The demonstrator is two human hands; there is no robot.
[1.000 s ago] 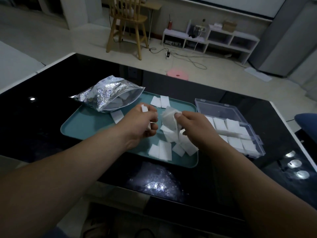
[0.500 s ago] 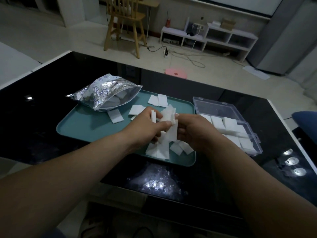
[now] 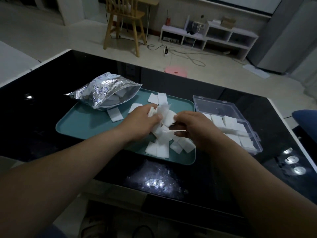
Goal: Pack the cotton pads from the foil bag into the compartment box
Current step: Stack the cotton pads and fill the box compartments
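A silver foil bag (image 3: 104, 91) lies open at the back left of a teal tray (image 3: 82, 124). Several white cotton pads (image 3: 159, 148) are scattered on the tray. My left hand (image 3: 142, 121) and my right hand (image 3: 192, 127) meet over the tray's middle and both pinch a small bunch of cotton pads (image 3: 165, 114) held above it. To the right of the tray stands the clear compartment box (image 3: 228, 122), lid open toward the back, with white pads in several compartments.
The tray and box sit on a glossy black table (image 3: 34, 117) with bright lamp reflections near the front. A blue object (image 3: 307, 121) is at the right edge. Beyond the table are a wooden chair (image 3: 125, 23), a pink stool (image 3: 175, 70) and a low white shelf.
The hands, apart a second ago, have come together and both now hold the bunch of pads. More of the bag and the pads behind the hands show.
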